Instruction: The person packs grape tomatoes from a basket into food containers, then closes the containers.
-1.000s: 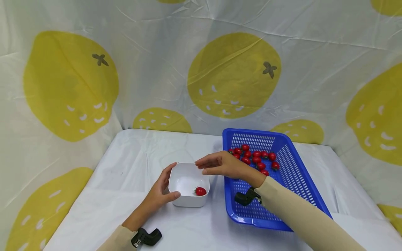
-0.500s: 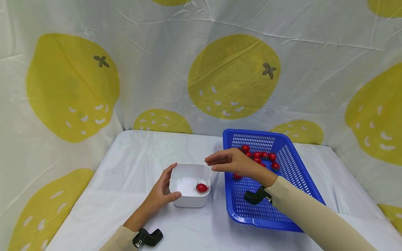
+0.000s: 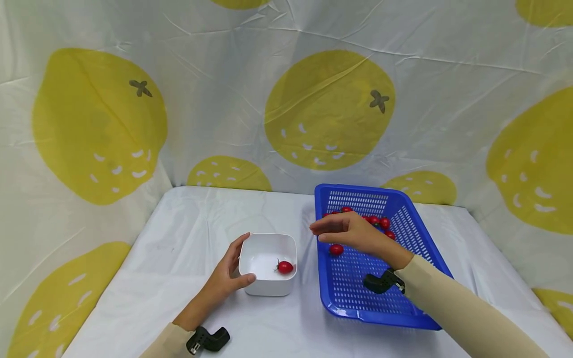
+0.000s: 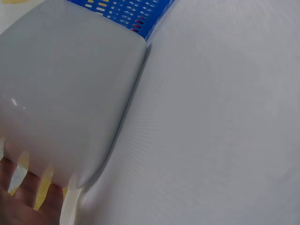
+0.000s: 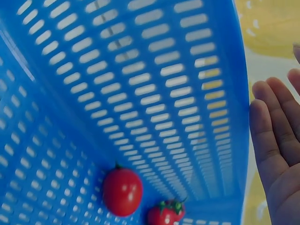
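My left hand (image 3: 224, 278) holds a square white bowl (image 3: 268, 287) by its left side, thumb at the near rim and fingers along the far left corner. One red cherry tomato (image 3: 284, 267) with a green stem lies inside, toward the right. In the left wrist view the bowl's smooth outer wall (image 4: 70, 93) fills the upper left, the fingers (image 4: 28, 187) against it. Holding nothing, my right hand (image 3: 360, 234) hovers over the left rim of a blue perforated basket (image 3: 394, 319), fingers extended leftward. A single cherry tomato (image 5: 123, 191) lies below it in the basket.
Several more cherry tomatoes (image 3: 384, 223) are grouped at the basket's far end, partly hidden behind the right hand. A white cloth (image 3: 201, 209) covers the table. Behind it hangs a lemon-print curtain (image 3: 215, 99).
My right hand has moved right, from over the white bowl's rim to over the basket's left edge. The left hand stays on the bowl, and the tomato stays inside.
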